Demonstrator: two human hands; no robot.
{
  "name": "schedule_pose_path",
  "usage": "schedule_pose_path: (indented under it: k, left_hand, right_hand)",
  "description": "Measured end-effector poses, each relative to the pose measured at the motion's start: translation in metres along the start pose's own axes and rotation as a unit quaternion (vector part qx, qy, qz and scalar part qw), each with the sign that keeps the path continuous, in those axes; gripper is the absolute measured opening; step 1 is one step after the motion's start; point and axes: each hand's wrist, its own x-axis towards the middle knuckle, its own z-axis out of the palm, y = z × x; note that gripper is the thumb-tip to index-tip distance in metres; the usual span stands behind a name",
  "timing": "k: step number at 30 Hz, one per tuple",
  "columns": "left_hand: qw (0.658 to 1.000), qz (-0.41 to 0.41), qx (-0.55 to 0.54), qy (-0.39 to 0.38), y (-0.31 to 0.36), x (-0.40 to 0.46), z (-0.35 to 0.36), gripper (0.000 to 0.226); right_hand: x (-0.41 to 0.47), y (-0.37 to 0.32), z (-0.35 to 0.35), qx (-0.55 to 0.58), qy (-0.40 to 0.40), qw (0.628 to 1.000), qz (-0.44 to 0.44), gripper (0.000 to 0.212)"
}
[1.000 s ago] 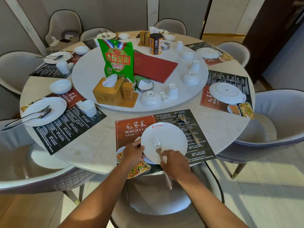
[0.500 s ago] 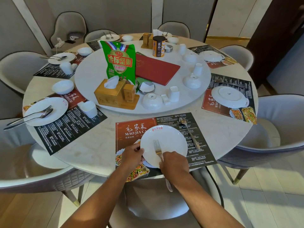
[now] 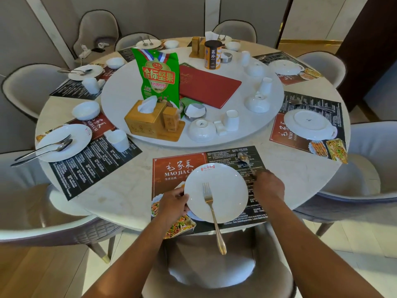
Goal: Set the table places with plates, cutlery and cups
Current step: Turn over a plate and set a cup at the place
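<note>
A white plate lies on the near placemat at the table's front edge. A fork rests on the plate, its handle sticking out over the table edge toward me. My left hand grips the plate's left rim. To the right of the plate my right hand lies over the handle of a spoon, fingers curled at it; the spoon's bowl points away from me. Whether the fingers have closed round the handle is hidden.
On the white turntable stand upturned bowls, cups, a tissue box, a green snack bag and a red menu. A set place lies to the left, an upturned plate to the right. Chairs ring the table.
My right hand has let go of the fork, left it on the plate, and moved right and forward onto the spoon's handle. My left hand stays at the plate's rim.
</note>
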Motion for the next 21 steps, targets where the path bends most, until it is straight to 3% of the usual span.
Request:
schedule_pose_path:
  k: [4, 9, 12, 16, 21]
  left_hand:
    - [1.0, -0.004, -0.006, 0.0, 0.001, 0.0, 0.0, 0.036]
    - [1.0, -0.001, -0.006, 0.0, -0.002, 0.004, 0.0, 0.033]
    - [1.0, 0.008, -0.002, 0.0, -0.004, 0.004, 0.0, 0.033]
    - [1.0, 0.016, 0.007, -0.001, -0.005, 0.005, 0.0, 0.036]
    - [1.0, 0.009, -0.005, -0.012, -0.003, 0.003, -0.002, 0.037]
  right_hand:
    - [-0.006, 0.001, 0.0, -0.001, 0.012, 1.0, -0.02, 0.019]
    - [-0.024, 0.021, 0.006, 0.192, 0.038, 0.979, 0.057, 0.022]
    - [-0.054, 0.025, 0.01, 0.362, 0.02, 0.929, 0.075, 0.018]
    - [-0.092, 0.016, 0.019, 0.554, -0.103, 0.822, 0.088, 0.014]
    - [-0.122, 0.003, 0.03, 0.568, -0.168, 0.803, 0.067, 0.011]
